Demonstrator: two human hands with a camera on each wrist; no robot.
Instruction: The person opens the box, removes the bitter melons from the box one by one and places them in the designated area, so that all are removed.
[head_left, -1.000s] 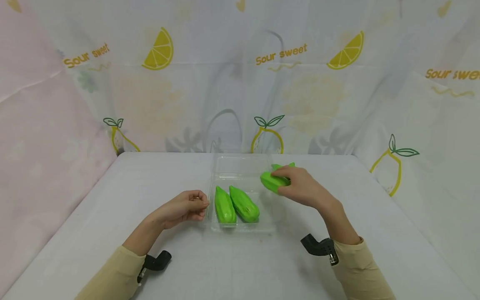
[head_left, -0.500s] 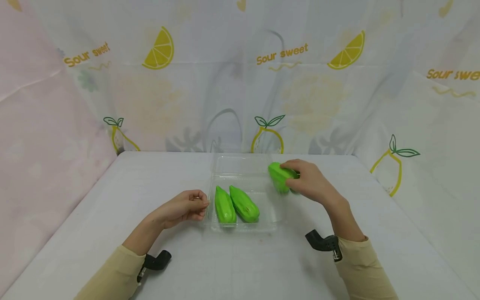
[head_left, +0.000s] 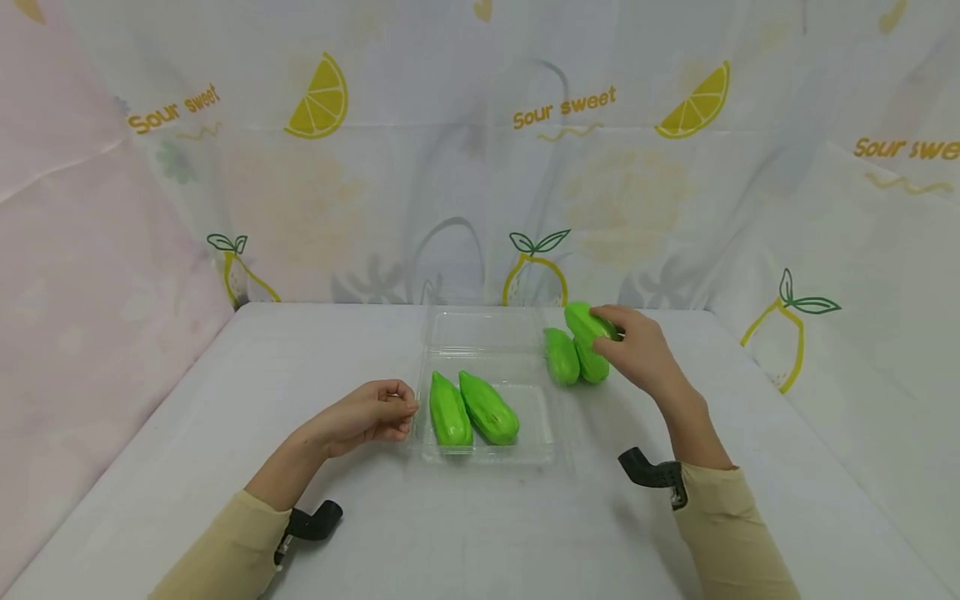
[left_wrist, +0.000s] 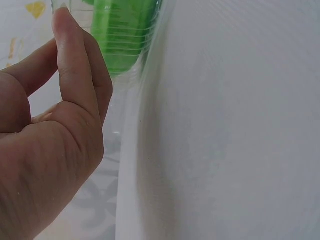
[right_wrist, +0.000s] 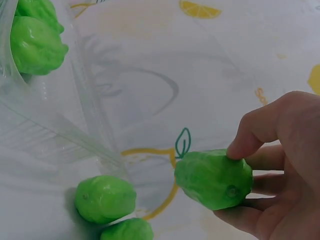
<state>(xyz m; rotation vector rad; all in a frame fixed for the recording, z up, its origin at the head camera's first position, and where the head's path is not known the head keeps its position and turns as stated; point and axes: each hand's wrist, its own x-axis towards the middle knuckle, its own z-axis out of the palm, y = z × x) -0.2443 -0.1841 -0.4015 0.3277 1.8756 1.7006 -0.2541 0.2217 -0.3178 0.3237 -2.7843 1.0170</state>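
Note:
My left hand (head_left: 371, 417) pinches the left rim of a clear plastic box (head_left: 534, 417); in the left wrist view its ribbed wall stands beyond the fingertips. Inside, on the left, two green bitter melons lie side by side, the left one (head_left: 450, 412) nearly straight and the other (head_left: 489, 410) slanted. Beyond the box's back right corner my right hand (head_left: 637, 350) grips another bitter melon (right_wrist: 215, 179) between thumb and fingers, raised above the table. Below it rest two more, a left bitter melon (head_left: 562, 357) and a right bitter melon (head_left: 594, 368) partly covered by the held one.
The box's clear lid (head_left: 483, 332) lies folded back toward the rear. A white cloth covers the table (head_left: 480, 533). Printed cloth (head_left: 450, 183) with lemon drawings stands behind and at the sides. A black wrist camera (head_left: 318, 521) sits on the left sleeve, another on the right.
From beside the box's right edge, my right hand has carried the held bitter melon right and farther back. Two bitter melons on the table now show beneath it. The left hand has stayed still.

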